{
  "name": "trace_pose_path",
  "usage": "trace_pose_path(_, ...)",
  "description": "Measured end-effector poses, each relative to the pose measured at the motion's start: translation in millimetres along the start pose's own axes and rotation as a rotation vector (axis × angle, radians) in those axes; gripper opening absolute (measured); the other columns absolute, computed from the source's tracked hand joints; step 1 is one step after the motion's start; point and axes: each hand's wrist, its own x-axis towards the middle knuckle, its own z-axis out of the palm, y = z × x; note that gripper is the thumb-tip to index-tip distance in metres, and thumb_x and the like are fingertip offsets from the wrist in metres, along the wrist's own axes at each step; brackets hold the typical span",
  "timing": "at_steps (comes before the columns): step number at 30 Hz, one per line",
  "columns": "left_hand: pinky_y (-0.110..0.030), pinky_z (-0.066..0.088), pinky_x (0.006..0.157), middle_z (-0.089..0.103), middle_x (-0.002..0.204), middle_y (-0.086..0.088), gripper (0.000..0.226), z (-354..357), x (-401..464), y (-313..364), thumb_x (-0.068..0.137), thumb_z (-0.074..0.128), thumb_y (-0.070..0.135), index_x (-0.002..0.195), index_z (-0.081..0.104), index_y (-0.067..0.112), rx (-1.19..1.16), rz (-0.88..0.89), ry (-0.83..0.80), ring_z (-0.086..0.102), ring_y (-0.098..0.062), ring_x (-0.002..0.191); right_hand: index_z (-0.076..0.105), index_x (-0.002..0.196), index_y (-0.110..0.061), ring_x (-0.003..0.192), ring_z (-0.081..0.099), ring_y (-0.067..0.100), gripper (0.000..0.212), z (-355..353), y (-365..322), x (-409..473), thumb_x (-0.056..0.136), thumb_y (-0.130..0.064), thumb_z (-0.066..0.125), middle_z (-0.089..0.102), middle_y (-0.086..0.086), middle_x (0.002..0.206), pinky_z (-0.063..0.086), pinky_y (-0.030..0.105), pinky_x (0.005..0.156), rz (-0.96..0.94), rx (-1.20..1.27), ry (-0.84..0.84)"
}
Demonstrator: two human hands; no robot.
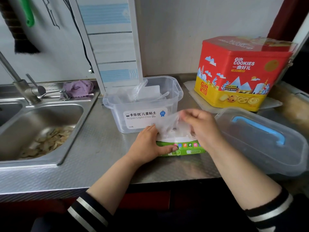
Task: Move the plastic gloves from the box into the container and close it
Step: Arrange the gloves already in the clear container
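My left hand grips the green glove box just in front of the clear container, my right hand pinches 1 plastic glove above the box, the lid lies right of it, and the cookie tin stands behind.
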Motion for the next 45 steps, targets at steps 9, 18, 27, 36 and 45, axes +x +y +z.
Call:
trace_pose_path(9, -0.024, 0.036, 0.097, 0.056, 0.112, 0.012, 0.068, 2, 7, -1, 0.067, 0.079, 0.058, 0.12, 0.059, 0.02, 0.125, 0.005, -0.093, 0.048, -0.011, 0.113, 0.077, 0.067, -0.021, 0.077, 0.065, 0.011, 0.014, 7, -55, -2, 0.074, -0.023, 0.066, 0.071, -0.004, 0.073, 0.047, 0.043, 0.095, -0.198, 0.533, 0.031)
trace_pose_path(18, -0.029, 0.053, 0.077, 0.075, 0.087, -0.004, 0.067, -54, 15, 37, 0.088, 0.026, 0.063, 0.089, 0.069, 0.012, -0.796, -0.246, 0.082, 0.07, -0.015, 0.082, 0.071, 0.098, -0.018, 0.089, 0.064, 0.006, 0.017, -11, -55, -4, 0.089, -0.03, 0.066, 0.067, -0.018, 0.093, 0.051, 0.023, 0.082, -0.832, -0.241, 0.094)
trace_pose_path(27, -0.021, 0.051, 0.072, 0.071, 0.078, -0.001, 0.02, -87, 50, 61, 0.088, 0.067, 0.029, 0.085, 0.072, 0.011, -0.766, -0.139, -0.12, 0.063, -0.01, 0.072, 0.073, 0.101, -0.004, 0.094, 0.063, 0.02, 0.03, -14, -33, 0, 0.088, -0.03, 0.064, 0.07, 0.006, 0.103, 0.052, 0.047, 0.084, -1.039, -0.692, 0.137)
trace_pose_path(36, -0.015, 0.031, 0.038, 0.065, 0.068, 0.0, 0.02, -90, 93, 57, 0.096, 0.059, 0.018, 0.103, 0.067, 0.002, -0.491, -0.062, 0.285, 0.035, -0.003, 0.035, 0.033, 0.147, -0.025, 0.144, 0.022, 0.038, 0.083, -5, -12, 7, 0.079, -0.071, 0.043, 0.021, 0.012, 0.158, 0.022, 0.06, 0.114, -0.824, -1.211, 0.148)
trace_pose_path(45, -0.038, 0.054, 0.072, 0.066, 0.096, -0.013, 0.043, -139, 141, -22, 0.091, 0.064, 0.017, 0.131, 0.047, 0.015, 0.224, -0.339, 0.16, 0.061, -0.028, 0.066, 0.046, 0.138, -0.019, 0.132, 0.043, 0.036, 0.079, -13, 9, 8, 0.087, -0.076, 0.024, 0.041, 0.01, 0.148, 0.04, 0.057, 0.104, -0.64, -1.174, -0.044)
